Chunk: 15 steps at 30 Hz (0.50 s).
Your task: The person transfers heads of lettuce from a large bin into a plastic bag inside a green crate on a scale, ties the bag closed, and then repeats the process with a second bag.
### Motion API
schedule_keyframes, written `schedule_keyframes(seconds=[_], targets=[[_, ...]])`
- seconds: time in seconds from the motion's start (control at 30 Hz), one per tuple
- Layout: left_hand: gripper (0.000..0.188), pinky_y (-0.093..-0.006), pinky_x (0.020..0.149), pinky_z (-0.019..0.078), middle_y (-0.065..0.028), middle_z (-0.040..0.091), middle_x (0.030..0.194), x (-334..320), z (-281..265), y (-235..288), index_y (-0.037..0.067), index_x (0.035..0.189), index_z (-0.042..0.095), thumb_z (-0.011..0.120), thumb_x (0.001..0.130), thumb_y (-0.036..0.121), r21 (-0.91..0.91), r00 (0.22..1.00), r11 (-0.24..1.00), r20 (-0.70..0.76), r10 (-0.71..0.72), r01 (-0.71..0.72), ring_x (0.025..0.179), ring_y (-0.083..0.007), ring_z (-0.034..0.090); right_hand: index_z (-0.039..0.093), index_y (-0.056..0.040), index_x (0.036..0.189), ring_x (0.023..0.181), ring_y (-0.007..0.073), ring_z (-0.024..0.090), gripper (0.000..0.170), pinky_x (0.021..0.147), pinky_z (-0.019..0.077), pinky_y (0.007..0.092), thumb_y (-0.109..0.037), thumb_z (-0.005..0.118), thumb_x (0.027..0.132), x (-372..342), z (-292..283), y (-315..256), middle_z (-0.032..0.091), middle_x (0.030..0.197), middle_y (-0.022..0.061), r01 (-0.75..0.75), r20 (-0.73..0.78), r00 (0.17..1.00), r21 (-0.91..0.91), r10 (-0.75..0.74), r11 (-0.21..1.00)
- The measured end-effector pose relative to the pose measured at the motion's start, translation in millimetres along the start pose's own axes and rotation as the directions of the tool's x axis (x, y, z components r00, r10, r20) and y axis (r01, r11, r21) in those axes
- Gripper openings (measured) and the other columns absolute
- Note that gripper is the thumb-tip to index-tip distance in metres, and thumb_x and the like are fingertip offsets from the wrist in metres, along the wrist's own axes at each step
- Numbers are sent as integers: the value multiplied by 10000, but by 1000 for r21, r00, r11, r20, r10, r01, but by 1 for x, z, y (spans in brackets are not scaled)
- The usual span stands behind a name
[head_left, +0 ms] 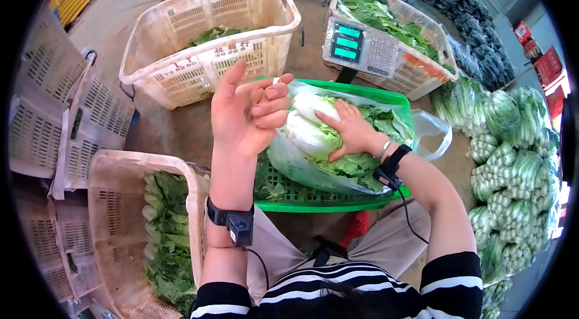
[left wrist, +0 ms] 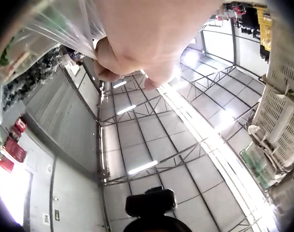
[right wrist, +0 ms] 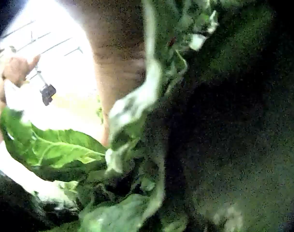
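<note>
My left hand [head_left: 250, 108] is raised palm up at the left end of a clear plastic bag [head_left: 291, 167], its fingers curled in on the bag's edge. From those fingers the plastic stretches taut in the left wrist view. White-stemmed leafy cabbages [head_left: 306, 133] lie inside the bag. My right hand [head_left: 350, 130] rests on them with fingers spread, thumb toward me. In the right wrist view, green leaves [right wrist: 64, 150] crowd around that hand. Beneath the bag is a bright green crate [head_left: 395, 99], with loose leaves in its bottom.
A scale [head_left: 362, 47] with a lit display stands just beyond the green crate. Cream crates stand around: one behind [head_left: 205, 68], one of greens at left [head_left: 196, 198], one of leaves [head_left: 416, 80] behind the scale. Bagged greens [head_left: 512, 180] are stacked at right.
</note>
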<state>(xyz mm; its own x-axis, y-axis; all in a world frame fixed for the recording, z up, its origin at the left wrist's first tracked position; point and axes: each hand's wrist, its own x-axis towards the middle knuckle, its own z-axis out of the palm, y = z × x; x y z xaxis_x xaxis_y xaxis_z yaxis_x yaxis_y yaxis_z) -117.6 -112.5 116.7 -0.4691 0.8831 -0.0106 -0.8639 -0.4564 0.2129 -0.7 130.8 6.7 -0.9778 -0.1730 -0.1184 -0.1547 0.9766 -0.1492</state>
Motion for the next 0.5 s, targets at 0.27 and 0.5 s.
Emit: schedule_keyframes(seconds=[0.27, 0.5], targets=[[384, -227, 535, 369, 29, 505, 726, 27, -33, -18, 42, 1107, 517, 466, 900, 362, 208, 992, 978, 128, -14, -13, 573, -60, 434, 367, -184, 1342, 1287, 487, 151, 959, 1038, 110, 587, -559, 735, 540, -9, -18, -83, 194, 1392, 295, 64, -13, 998, -93, -66, 994], [269, -251, 349, 220, -18, 385, 580, 37, 16, -52, 101, 806, 485, 613, 760, 332, 456, 975, 874, -50, 216, -170, 398, -93, 279, 481, -67, 1194, 1217, 375, 346, 775, 1008, 139, 596, -469, 730, 580, 8, -35, -133, 458, 1206, 253, 102, -80, 990, -160, -116, 982]])
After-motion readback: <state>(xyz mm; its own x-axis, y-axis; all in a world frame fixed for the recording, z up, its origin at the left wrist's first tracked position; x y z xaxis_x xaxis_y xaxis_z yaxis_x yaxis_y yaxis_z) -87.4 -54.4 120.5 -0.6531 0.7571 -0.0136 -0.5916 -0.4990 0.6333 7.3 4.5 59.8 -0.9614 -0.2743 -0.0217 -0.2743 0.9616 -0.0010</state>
